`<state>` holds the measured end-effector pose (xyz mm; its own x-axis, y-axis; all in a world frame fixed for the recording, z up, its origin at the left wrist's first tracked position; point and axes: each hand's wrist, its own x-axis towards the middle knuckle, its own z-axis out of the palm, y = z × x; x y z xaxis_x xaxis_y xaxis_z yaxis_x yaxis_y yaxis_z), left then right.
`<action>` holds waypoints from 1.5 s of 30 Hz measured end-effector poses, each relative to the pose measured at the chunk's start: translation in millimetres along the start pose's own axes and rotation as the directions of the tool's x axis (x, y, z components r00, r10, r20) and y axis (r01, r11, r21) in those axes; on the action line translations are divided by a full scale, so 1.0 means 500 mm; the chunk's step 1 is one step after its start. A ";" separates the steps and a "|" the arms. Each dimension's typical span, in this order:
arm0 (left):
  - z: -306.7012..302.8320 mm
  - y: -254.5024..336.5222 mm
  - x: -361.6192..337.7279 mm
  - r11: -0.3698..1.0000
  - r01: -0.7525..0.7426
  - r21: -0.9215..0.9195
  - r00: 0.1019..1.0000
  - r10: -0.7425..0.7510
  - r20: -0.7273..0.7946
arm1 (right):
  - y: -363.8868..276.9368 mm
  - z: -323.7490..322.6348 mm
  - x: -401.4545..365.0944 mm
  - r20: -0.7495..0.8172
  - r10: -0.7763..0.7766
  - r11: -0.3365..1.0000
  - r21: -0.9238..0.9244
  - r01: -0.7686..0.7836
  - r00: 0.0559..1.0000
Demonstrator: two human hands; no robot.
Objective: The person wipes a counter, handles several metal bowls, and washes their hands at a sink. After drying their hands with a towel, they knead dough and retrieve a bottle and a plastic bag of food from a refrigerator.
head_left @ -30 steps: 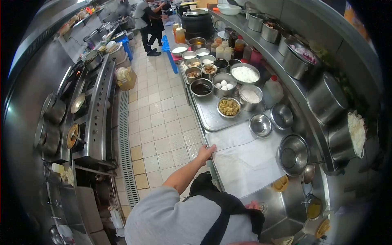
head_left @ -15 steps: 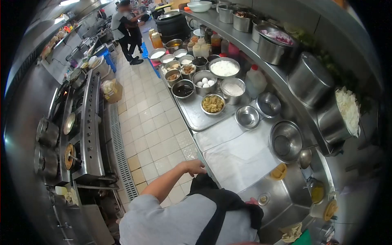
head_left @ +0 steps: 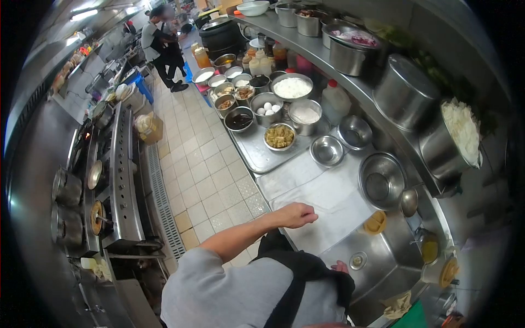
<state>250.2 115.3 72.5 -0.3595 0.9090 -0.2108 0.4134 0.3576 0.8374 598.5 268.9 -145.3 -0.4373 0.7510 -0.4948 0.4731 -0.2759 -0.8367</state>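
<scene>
My left hand (head_left: 295,215) reaches out over the near edge of the white cutting board (head_left: 333,202) on the steel counter. Its fingers are curled in, and I see nothing in them. Only a small part of my right hand (head_left: 340,267) shows past my black apron, at the rim of the steel sink (head_left: 383,268); its fingers are hidden. A yellow sponge-like thing (head_left: 375,222) lies at the board's far corner. A big empty steel bowl (head_left: 381,186) stands just beyond the board.
A steel tray (head_left: 257,153) further along the counter carries several bowls of eggs, sauces and white powders. Pots line the shelf (head_left: 350,76) above. A stove range (head_left: 112,180) with pans runs along the left of the tiled aisle. Two people (head_left: 161,46) stand at the far end.
My left hand let go of the counter edge and moved right, onto the near edge of the white board. The view has shifted towards the sink.
</scene>
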 end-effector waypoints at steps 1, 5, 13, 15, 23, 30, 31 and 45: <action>0.007 0.003 0.003 1.000 0.001 0.002 1.000 -0.001 0.004 | 0.001 -0.004 -0.004 -0.001 0.003 1.000 0.003 -0.003 1.000; 0.041 -0.006 0.009 0.999 0.019 -0.046 0.999 -0.017 0.050 | 0.006 -0.014 -0.006 0.021 -0.010 0.999 0.041 0.009 1.000; 0.089 0.040 -0.045 0.980 -0.040 -0.192 0.988 0.010 -0.154 | 0.051 -0.043 0.001 0.062 -0.076 0.995 0.066 0.072 0.995; 0.086 0.057 -0.062 0.968 0.053 -0.247 0.993 -0.076 -0.086 | 0.037 -0.045 0.003 0.080 -0.033 0.997 0.073 0.027 0.996; 0.073 0.036 -0.090 0.939 0.241 -0.246 0.970 -0.243 0.025 | 0.140 -0.090 0.053 0.116 -0.212 0.957 -0.178 0.230 0.970; 0.028 -0.024 -0.034 0.973 0.073 -0.217 0.996 -0.058 0.072 | 0.067 -0.061 0.006 0.056 0.003 0.998 -0.070 0.001 0.998; 0.022 -0.030 -0.031 0.973 0.076 -0.217 0.993 -0.055 0.101 | 0.080 -0.049 0.013 0.037 0.022 0.998 -0.063 -0.020 0.999; 0.034 0.048 0.098 0.969 0.153 -0.191 0.952 -0.093 0.291 | -0.032 -0.031 -0.149 -0.287 -0.272 0.934 -0.307 0.181 0.918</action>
<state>256.8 172.2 73.6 -0.1375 0.8946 -0.4252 0.1856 0.4449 0.8761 635.3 226.8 -91.4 -0.3109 0.9370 -0.1592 0.5974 0.0624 -0.7995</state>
